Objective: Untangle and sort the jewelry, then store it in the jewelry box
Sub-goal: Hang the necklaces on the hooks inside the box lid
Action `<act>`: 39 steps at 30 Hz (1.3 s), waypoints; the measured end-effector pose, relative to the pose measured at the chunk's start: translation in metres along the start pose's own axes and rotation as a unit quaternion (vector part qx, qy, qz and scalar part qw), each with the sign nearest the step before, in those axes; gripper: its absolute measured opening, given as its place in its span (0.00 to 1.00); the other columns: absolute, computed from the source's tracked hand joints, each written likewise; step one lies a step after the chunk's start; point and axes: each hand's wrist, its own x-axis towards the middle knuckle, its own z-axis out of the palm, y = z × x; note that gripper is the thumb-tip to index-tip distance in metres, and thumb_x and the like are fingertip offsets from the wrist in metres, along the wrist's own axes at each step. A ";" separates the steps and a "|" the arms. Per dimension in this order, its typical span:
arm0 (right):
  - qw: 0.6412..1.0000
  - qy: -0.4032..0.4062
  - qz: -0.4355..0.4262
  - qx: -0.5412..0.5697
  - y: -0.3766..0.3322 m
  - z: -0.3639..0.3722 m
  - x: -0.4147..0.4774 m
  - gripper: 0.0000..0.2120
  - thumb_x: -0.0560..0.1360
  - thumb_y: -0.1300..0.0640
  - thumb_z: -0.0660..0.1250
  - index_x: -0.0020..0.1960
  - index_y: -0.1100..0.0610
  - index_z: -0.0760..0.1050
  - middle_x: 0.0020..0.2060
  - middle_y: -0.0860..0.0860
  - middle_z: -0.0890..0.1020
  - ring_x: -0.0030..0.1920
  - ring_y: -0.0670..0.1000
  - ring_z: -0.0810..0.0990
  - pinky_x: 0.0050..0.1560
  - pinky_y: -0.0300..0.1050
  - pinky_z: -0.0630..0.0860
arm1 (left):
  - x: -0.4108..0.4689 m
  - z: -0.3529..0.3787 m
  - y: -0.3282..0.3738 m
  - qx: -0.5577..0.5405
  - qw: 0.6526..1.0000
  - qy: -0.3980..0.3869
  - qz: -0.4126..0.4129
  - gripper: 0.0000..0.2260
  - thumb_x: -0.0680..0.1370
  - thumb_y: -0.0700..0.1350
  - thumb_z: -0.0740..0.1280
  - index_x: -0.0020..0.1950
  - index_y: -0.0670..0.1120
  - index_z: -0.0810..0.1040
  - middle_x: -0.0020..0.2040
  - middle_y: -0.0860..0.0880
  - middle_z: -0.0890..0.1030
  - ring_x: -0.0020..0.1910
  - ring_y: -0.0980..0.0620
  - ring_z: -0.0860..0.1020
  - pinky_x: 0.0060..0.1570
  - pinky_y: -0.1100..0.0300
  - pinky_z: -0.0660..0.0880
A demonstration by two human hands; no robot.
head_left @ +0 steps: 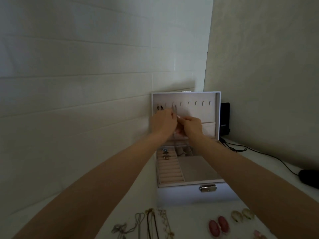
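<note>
- Two hands: left hand (163,121), right hand (191,125)
- One box (189,194)
- Five bare hooks (196,103) clear of the hands; those by the hands too blurred to count
- One chain (175,108), pinched by both hands
- Three rings (165,153), as far as can be told
- Four loose necklaces (151,221)
- Two pink ovals (214,228)
- Two pale yellow pieces (236,216)
- One black device (225,118)
- One cable (269,155)
</note>
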 end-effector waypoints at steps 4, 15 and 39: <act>0.999 -0.035 0.033 0.017 0.009 0.001 -0.007 0.09 0.79 0.55 0.64 0.47 0.60 0.78 0.35 0.55 0.81 0.33 0.52 0.78 0.28 0.41 0.76 | -0.019 0.002 -0.008 -0.051 0.998 -0.039 0.004 0.12 0.78 0.43 0.58 0.57 0.49 0.78 0.52 0.47 0.82 0.52 0.46 0.78 0.48 0.55 0.74; 0.999 -0.039 0.007 -0.033 0.016 -0.016 -0.016 0.09 0.76 0.66 0.64 0.55 0.63 0.79 0.42 0.56 0.80 0.38 0.49 0.78 0.34 0.34 0.75 | -0.043 0.001 -0.008 0.027 0.979 -0.139 0.147 0.25 0.73 0.35 0.63 0.70 0.48 0.68 0.63 0.45 0.75 0.61 0.45 0.72 0.56 0.49 0.72; 0.986 -0.158 0.057 -0.011 -0.032 -0.082 -0.008 0.06 0.74 0.58 0.68 0.43 0.62 0.77 0.23 0.52 0.78 0.21 0.45 0.69 0.23 0.35 0.68 | -0.048 0.009 -0.008 0.180 0.965 -0.098 0.165 0.27 0.72 0.39 0.65 0.71 0.42 0.63 0.70 0.44 0.62 0.66 0.43 0.63 0.59 0.51 0.66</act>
